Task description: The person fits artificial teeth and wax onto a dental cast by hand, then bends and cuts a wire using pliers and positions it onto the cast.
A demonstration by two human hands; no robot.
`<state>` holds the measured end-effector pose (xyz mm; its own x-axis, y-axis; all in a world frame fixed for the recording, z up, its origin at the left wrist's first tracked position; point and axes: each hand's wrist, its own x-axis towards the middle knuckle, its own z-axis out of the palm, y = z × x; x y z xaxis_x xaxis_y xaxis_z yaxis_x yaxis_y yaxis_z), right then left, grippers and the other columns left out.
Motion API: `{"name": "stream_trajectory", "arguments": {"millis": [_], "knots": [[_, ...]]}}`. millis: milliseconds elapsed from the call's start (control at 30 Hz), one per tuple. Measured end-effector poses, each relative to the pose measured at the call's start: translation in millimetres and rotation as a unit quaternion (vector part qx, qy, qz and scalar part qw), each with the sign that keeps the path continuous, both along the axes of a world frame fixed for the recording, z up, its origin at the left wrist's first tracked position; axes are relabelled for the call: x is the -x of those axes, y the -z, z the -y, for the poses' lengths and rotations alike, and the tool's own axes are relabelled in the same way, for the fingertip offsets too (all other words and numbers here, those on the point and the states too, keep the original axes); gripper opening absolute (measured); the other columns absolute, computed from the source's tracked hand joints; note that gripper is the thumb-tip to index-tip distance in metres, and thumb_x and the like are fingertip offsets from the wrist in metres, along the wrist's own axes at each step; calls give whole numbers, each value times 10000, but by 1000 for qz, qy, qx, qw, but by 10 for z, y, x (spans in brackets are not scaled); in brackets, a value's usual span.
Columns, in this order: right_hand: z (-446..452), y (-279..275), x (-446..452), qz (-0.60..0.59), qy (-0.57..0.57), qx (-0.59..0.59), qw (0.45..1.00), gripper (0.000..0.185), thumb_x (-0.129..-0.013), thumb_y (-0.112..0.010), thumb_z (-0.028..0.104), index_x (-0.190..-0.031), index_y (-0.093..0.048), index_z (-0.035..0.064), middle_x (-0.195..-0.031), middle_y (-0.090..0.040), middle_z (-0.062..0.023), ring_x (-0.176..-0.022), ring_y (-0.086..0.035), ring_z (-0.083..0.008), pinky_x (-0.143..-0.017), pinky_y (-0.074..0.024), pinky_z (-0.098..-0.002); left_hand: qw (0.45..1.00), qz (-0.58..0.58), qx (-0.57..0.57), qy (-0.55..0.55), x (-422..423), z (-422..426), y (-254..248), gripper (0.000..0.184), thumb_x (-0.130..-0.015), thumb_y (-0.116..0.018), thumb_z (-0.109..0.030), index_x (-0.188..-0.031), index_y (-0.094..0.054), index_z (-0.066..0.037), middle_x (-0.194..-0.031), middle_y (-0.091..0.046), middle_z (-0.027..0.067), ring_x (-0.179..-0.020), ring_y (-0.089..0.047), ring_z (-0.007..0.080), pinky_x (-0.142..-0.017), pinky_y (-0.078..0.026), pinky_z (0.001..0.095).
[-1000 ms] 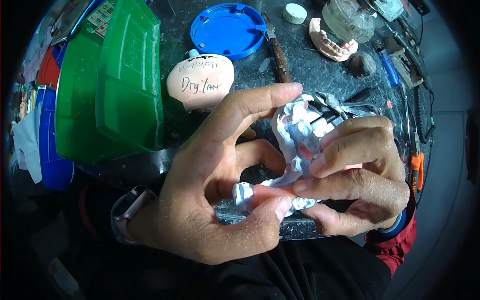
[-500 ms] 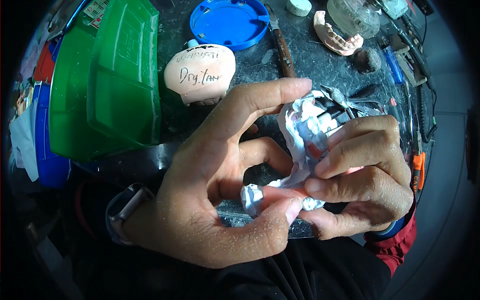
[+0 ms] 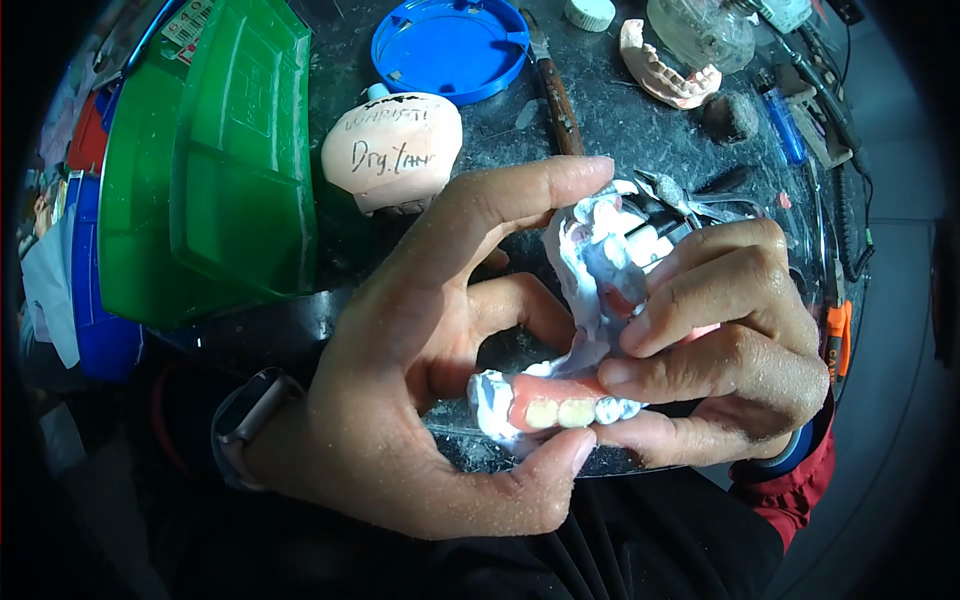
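Note:
A white plaster dental model (image 3: 597, 255) is held between my hands. On its near end sits a pink partial denture (image 3: 555, 388) with yellowish-white teeth. My left hand (image 3: 420, 350), wearing a watch, curves round the model's left side. Its index fingertip is at the far end, and its thumb lies just below the denture's teeth. My right hand (image 3: 735, 340) grips the model from the right, with its fingers over the top and its thumb under the near edge. The fingers hide the model's right part.
A green bin (image 3: 240, 150) stands at left. Behind my hands are a labelled pink plaster model (image 3: 395, 150), a blue lid (image 3: 450, 50), a wooden-handled knife (image 3: 560, 105), pliers (image 3: 670, 195), a dental cast (image 3: 665, 75) and a glass jar (image 3: 705, 35). An orange cutter (image 3: 838, 330) lies at right.
My left thumb has moved down off the denture, uncovering its front teeth. The model has tilted slightly and shifted a little left with both hands.

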<state>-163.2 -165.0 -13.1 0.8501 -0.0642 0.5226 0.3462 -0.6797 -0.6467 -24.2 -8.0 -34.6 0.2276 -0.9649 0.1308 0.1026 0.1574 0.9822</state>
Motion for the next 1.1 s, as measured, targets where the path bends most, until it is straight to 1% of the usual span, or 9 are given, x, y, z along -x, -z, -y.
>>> {"name": "stream_trajectory", "arguments": {"millis": [100, 200, 400, 533, 600, 633, 700, 900, 1100], "knots": [[22, -4, -8, 3, -12, 0, 1000, 338, -569, -853, 296, -789, -720, 76, -844, -627, -38, -837, -538, -193, -695, -445, -277, 999, 11, 29, -4, -5, 32, 14, 910, -589, -590, -56, -1370, -152, 105, -1327, -324, 311, -1188, -465, 311, -929, -473, 368], [47, 12, -16, 15, -24, 3, 1000, 346, -579, -845, 318, -791, -724, 72, -846, -630, -40, -835, -538, -194, -697, -448, -277, 998, -26, 50, -7, 21, 75, -25, 908, -588, -594, -65, -1366, -160, 111, -1323, -331, 313, -1188, -464, 309, -930, -468, 366], [109, -52, -31, -4, -52, 28, 998, 354, -638, -808, 358, -821, -733, 66, -859, -639, -52, -835, -533, -196, -710, -456, -275, 998, -33, 48, -11, 27, 65, -26, 917, -588, -597, -76, -1368, -154, 115, -1330, -326, 311, -1214, -439, 310, -971, -429, 378], [113, -41, -20, -6, -54, 27, 998, 321, -655, -803, 331, -819, -735, 63, -859, -640, -54, -843, -533, -198, -711, -461, -276, 1000, -11, 27, -4, -21, 13, 1, 920, -591, -602, -81, -1370, -152, 112, -1334, -317, 309, -1236, -416, 316, -989, -416, 391], [108, -33, -16, -4, -52, 23, 998, 309, -658, -802, 319, -816, -735, 63, -857, -640, -53, -845, -534, -198, -711, -462, -276, 998, 4, 58, 7, -48, 32, 70, 924, -594, -610, -79, -1372, -149, 109, -1337, -310, 307, -1253, -395, 322, -998, -411, 401], [104, -30, -18, 0, -51, 23, 998, 305, -659, -802, 317, -815, -734, 63, -855, -640, -53, -845, -534, -197, -710, -462, -275, 996, 5, 93, 12, -47, 76, 112, 925, -597, -615, -75, -1373, -146, 108, -1339, -305, 305, -1263, -383, 325, -1004, -407, 408], [96, -25, -29, 9, -49, 24, 998, 299, -662, -801, 312, -815, -734, 63, -853, -639, -51, -844, -533, -196, -709, -463, -272, 992, -4, 125, 17, -30, 109, 128, 925, -604, -623, -66, -1373, -140, 106, -1341, -300, 303, -1278, -363, 327, -1014, -401, 417], [91, -23, -24, 11, -50, 23, 998, 301, -660, -803, 311, -819, -736, 65, -852, -637, -48, -835, -529, -190, -697, -458, -262, 997, -22, 67, 8, 19, 75, -12, 914, -619, -632, -46, -1369, -133, 111, -1340, -301, 298, -1291, -349, 322, -1019, -397, 419], [82, -5, -28, 18, -52, 5, 998, 304, -652, -810, 305, -823, -736, 64, -849, -635, -47, -832, -526, -186, -688, -454, -260, 997, -3, 80, 2, 14, 83, -2, 910, -612, -614, -70, -1366, -141, 114, -1325, -327, 297, -1266, -389, 324, -1019, -398, 413]]}}
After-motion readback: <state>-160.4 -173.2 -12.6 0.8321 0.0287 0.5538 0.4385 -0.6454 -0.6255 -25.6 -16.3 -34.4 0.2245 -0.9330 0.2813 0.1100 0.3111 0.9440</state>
